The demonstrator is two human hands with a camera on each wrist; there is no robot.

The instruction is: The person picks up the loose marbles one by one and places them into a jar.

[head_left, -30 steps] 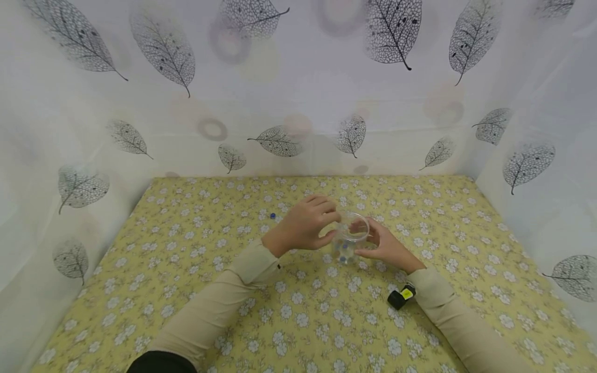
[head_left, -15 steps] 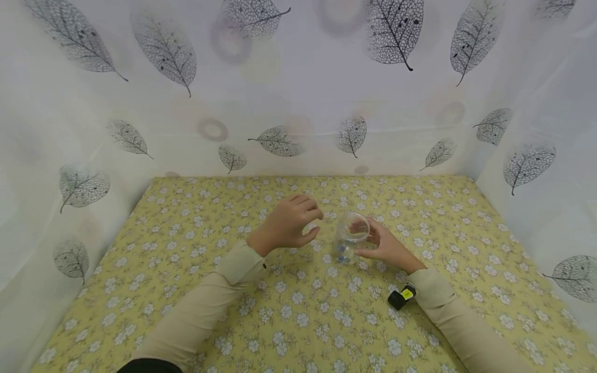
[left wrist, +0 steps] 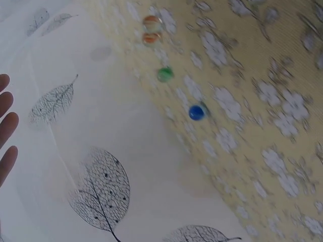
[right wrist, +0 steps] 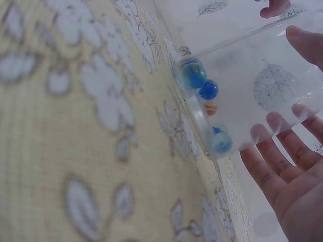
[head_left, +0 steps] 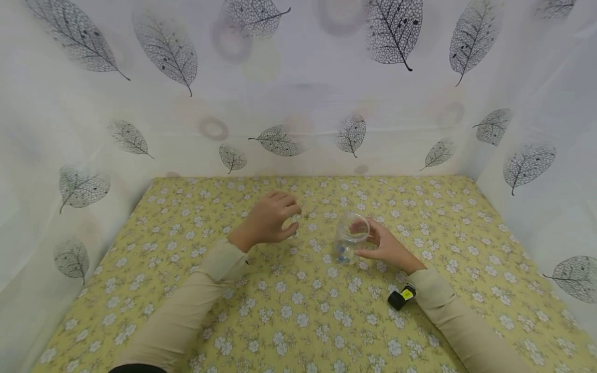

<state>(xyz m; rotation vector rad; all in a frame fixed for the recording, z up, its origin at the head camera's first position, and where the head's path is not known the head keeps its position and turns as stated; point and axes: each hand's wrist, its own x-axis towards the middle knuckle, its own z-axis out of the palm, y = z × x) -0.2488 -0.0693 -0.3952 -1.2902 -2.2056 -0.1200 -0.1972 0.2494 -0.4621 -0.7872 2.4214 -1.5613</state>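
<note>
A clear jar [head_left: 342, 235] stands upright on the flowered cloth, and my right hand [head_left: 386, 248] holds it round its right side. In the right wrist view, blue marbles [right wrist: 208, 89] and an orange-streaked marble [right wrist: 210, 107] show at the bottom of the jar [right wrist: 237, 80]. My left hand [head_left: 268, 217] hovers over the cloth left of the jar, fingers loosely bent, with nothing seen in it. The left wrist view shows a blue marble [left wrist: 197, 112], a green marble [left wrist: 165, 74] and two orange-streaked marbles [left wrist: 151, 23] lying on the cloth.
The yellow cloth [head_left: 298, 331] with white flowers covers the table. Pale leaf-printed curtains [head_left: 308, 93] hang behind it and at both sides. A black strap device with a yellow label [head_left: 402, 297] sits at my right wrist.
My left hand has drawn back from the jar's mouth and moved left across the cloth, covering the blue marble seen earlier in the head view. The right hand and the jar have stayed put.
</note>
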